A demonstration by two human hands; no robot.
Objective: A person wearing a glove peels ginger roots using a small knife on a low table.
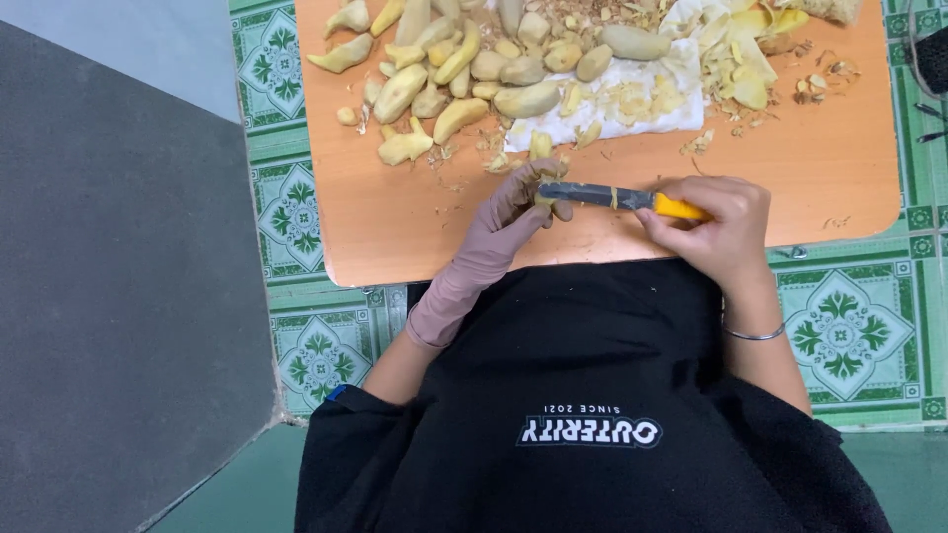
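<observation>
Just below the pile of peeled ginger (464, 74), the gloved left hand (513, 212) pinched a small ginger piece (546, 192) while the right hand (716, 227) gripped the knife (617, 198); shallow strokes angled away from the fingers would suit best.

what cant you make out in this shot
Head view only:
- Piece in the left hand: mostly hidden by the gloved fingers and the knife blade.
- Knife handle: largely covered by the right hand.
- Pile of peeled pieces and the cloth: cut off by the top edge.
- Dark thing: cut off at the right edge.
</observation>
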